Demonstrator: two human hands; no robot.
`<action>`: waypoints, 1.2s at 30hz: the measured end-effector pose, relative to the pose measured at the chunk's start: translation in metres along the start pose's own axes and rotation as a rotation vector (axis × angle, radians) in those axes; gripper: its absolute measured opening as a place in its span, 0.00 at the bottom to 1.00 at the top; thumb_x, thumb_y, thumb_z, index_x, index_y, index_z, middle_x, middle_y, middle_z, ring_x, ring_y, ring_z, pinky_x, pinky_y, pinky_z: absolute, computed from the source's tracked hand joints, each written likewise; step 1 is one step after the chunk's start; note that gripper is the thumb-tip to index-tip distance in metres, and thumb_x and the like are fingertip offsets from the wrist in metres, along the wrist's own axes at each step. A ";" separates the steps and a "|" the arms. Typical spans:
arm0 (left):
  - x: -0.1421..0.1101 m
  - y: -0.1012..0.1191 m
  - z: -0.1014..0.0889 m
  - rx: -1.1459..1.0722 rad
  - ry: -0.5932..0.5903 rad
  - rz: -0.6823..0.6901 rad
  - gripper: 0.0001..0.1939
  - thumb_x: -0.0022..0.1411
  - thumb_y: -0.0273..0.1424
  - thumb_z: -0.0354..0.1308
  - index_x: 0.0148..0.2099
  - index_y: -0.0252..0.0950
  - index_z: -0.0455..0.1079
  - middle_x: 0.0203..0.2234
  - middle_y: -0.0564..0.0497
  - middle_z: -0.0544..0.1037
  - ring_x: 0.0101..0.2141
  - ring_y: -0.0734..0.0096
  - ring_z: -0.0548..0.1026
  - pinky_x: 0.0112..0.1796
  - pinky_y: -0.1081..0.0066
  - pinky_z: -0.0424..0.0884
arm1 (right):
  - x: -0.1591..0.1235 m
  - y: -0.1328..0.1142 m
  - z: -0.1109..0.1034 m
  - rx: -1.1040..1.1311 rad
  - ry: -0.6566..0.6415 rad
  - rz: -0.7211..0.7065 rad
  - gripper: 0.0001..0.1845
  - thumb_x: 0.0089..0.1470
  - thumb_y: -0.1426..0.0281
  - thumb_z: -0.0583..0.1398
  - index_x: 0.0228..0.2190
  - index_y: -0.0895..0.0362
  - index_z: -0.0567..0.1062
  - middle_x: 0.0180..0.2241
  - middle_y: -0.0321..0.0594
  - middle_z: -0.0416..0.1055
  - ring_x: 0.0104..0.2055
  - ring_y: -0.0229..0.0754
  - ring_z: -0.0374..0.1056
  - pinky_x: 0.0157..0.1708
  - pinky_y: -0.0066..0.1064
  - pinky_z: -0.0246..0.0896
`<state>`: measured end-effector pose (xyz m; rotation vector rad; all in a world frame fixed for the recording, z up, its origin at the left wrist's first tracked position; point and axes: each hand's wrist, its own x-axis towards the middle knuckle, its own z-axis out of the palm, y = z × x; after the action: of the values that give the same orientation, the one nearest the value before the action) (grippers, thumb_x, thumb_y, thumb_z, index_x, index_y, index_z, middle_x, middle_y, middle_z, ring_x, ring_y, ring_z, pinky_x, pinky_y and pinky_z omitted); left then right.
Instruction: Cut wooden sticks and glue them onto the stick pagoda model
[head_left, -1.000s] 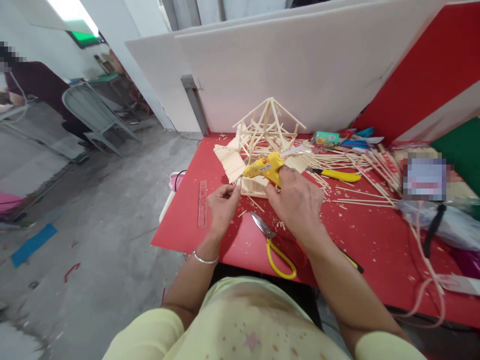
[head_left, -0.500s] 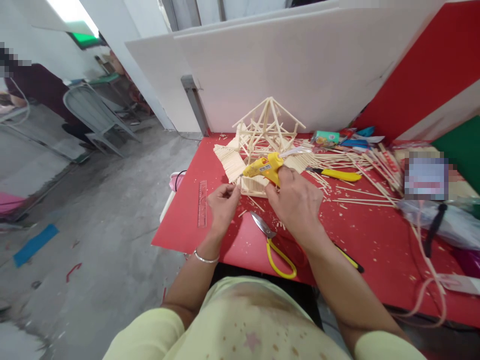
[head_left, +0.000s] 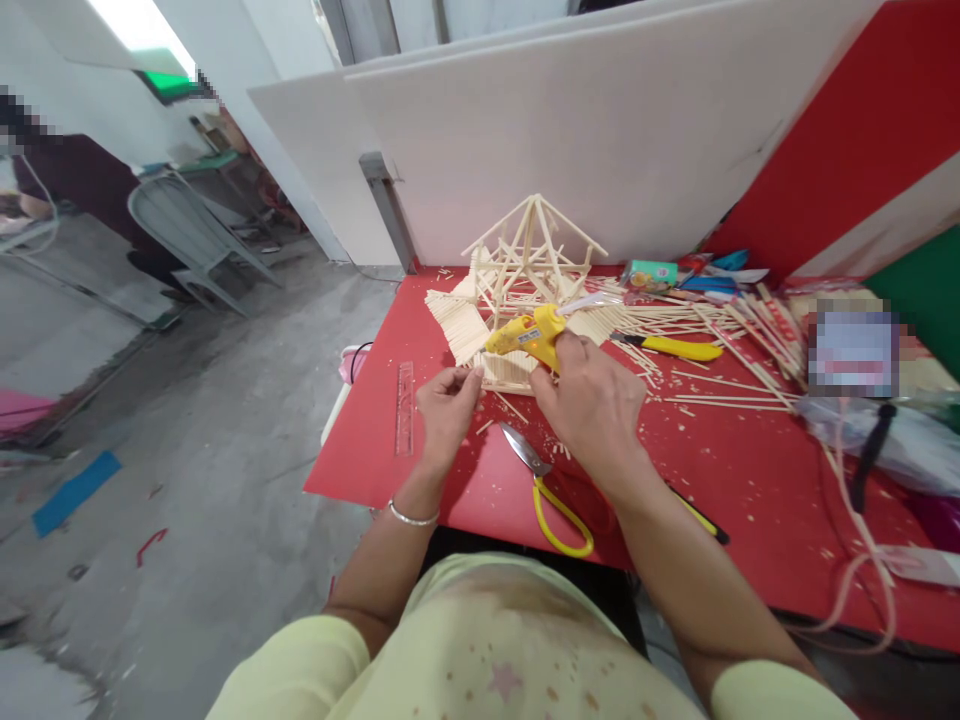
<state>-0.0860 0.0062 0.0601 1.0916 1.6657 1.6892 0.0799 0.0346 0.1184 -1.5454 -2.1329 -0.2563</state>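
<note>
My right hand [head_left: 596, 405] is wrapped round a yellow hot glue gun [head_left: 525, 335], whose nozzle points left. Just below the nozzle, my left hand [head_left: 451, 405] is closed in a pinch; a pale bit at its fingertips looks like a short wooden stick, mostly hidden. Under the gun lies a small panel of pale sticks [head_left: 510, 370]. Behind it stands a frame of wooden sticks [head_left: 534, 240] with a pointed roof shape, and a flat stick panel [head_left: 459, 325] leans at its left.
Yellow-handled scissors [head_left: 559, 515] lie before my hands on the red tabletop [head_left: 480, 490], with a clear ruler [head_left: 404, 410] to the left. Loose sticks [head_left: 675, 320], a yellow knife [head_left: 679, 348] and plastic bags [head_left: 877, 450] lie to the right. A person [head_left: 82, 185] sits far left.
Both hands and the glue gun stay almost in place. The view has shifted very slightly; the stick frame sits a little further left in the picture.
</note>
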 end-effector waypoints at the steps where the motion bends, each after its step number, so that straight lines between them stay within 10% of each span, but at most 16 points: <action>1: 0.000 0.000 0.000 0.003 0.000 0.007 0.15 0.59 0.41 0.64 0.29 0.34 0.75 0.18 0.53 0.75 0.18 0.78 0.68 0.21 0.76 0.64 | 0.000 0.000 0.000 0.001 -0.002 0.002 0.18 0.61 0.63 0.54 0.50 0.58 0.69 0.38 0.43 0.74 0.35 0.43 0.68 0.29 0.33 0.42; 36: 0.000 -0.005 -0.004 0.002 -0.081 0.036 0.14 0.62 0.40 0.60 0.30 0.35 0.75 0.20 0.53 0.74 0.20 0.76 0.69 0.24 0.75 0.67 | -0.004 -0.003 -0.007 -0.011 -0.017 0.007 0.18 0.62 0.64 0.53 0.50 0.58 0.69 0.38 0.44 0.74 0.36 0.43 0.68 0.28 0.34 0.40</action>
<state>-0.0896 0.0046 0.0559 1.1819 1.6067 1.6429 0.0797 0.0271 0.1228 -1.5665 -2.1419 -0.2535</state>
